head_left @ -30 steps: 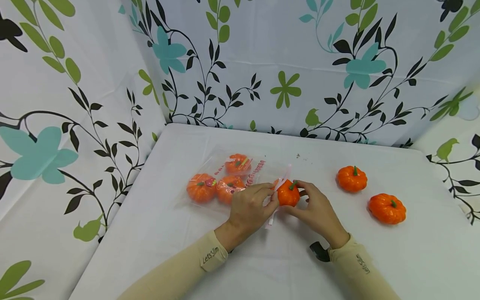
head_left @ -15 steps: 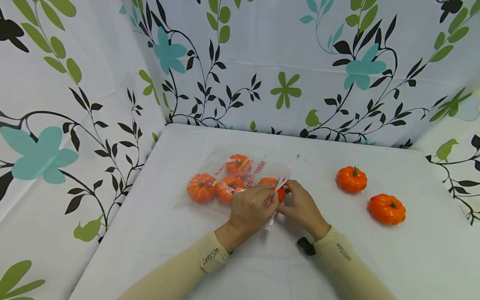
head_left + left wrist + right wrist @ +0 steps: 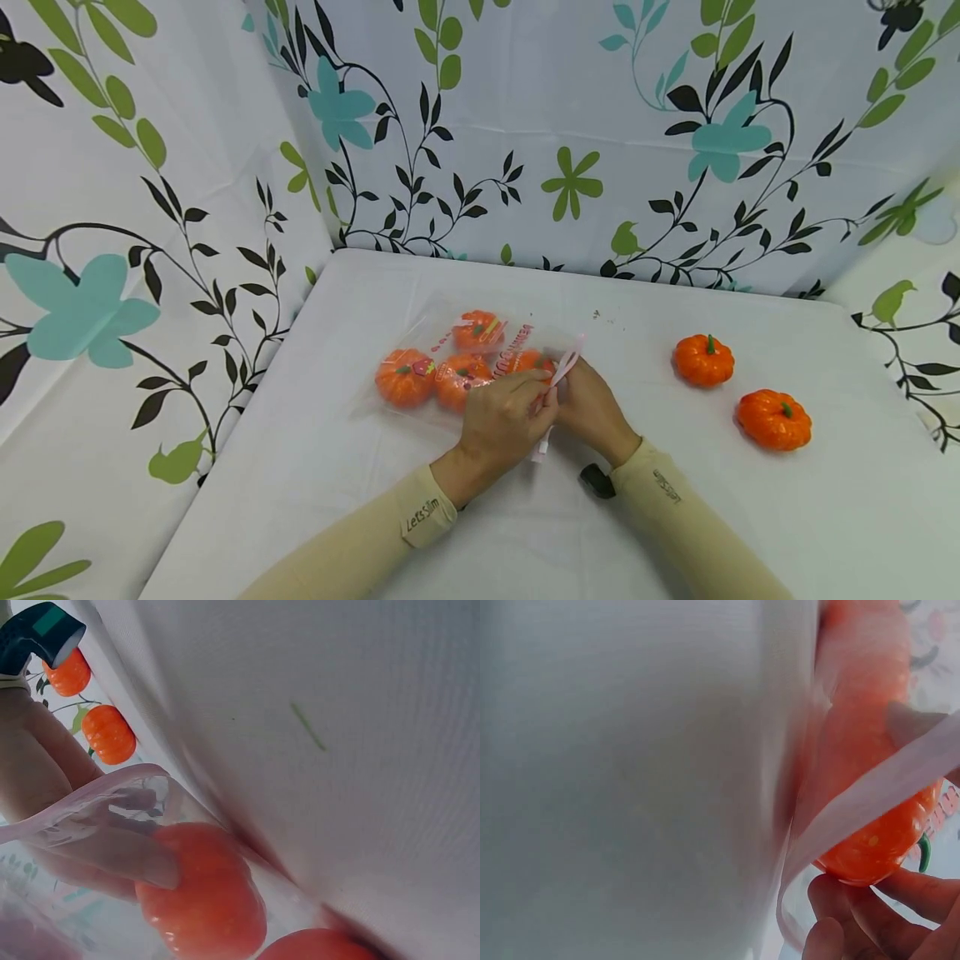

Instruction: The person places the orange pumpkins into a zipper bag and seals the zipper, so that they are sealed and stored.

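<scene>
The head view is taken from above, at a middle distance, and is aimed forward and down; both the left hand and the right hand are taken in, with the counter and the patterned cloth behind it. The left wrist view is taken from low and close, turned on its side, and is pointed across the clear bag toward the right hand. The right wrist view is also set close and sideways, its left half being filled by a pale surface. The bag's rim and an orange pumpkin are shared by both wrist views; the two loose pumpkins are shared by the head and left wrist views
</scene>
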`<state>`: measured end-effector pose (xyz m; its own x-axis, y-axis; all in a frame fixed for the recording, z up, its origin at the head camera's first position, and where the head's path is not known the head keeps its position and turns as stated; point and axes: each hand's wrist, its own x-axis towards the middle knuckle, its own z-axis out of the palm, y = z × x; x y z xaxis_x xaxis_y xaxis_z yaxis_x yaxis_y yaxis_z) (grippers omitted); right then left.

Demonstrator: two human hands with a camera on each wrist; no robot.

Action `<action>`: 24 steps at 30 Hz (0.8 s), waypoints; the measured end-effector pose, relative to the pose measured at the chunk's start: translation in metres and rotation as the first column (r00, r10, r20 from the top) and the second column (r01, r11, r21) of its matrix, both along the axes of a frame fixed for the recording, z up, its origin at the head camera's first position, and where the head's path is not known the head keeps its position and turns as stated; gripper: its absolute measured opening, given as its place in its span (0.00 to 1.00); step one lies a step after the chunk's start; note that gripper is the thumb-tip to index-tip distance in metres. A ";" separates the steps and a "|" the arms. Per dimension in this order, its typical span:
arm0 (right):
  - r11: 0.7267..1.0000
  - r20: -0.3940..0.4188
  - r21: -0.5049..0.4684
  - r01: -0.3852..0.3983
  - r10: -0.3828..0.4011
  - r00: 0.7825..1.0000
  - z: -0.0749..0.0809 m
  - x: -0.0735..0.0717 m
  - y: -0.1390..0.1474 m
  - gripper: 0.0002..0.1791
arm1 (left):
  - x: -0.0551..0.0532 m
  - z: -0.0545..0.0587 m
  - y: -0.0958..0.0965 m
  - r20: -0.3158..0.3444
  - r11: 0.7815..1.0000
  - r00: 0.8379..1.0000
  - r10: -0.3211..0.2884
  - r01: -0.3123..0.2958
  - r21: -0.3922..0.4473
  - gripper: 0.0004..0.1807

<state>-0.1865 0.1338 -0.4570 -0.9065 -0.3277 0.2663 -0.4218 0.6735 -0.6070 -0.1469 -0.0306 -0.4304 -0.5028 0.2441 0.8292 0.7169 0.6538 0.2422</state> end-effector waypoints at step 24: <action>0.994 -0.127 -0.041 -0.098 0.092 0.988 -0.002 -0.006 -0.013 0.36 | 0.001 -0.003 0.002 -0.008 0.999 1.000 -0.026 0.025 -0.030 0.02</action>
<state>-0.1920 0.1205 -0.4587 -0.8305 -0.3953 0.3924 -0.5570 0.5988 -0.5755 -0.1463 -0.0290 -0.4331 -0.4893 0.2817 0.8254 0.7353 0.6422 0.2166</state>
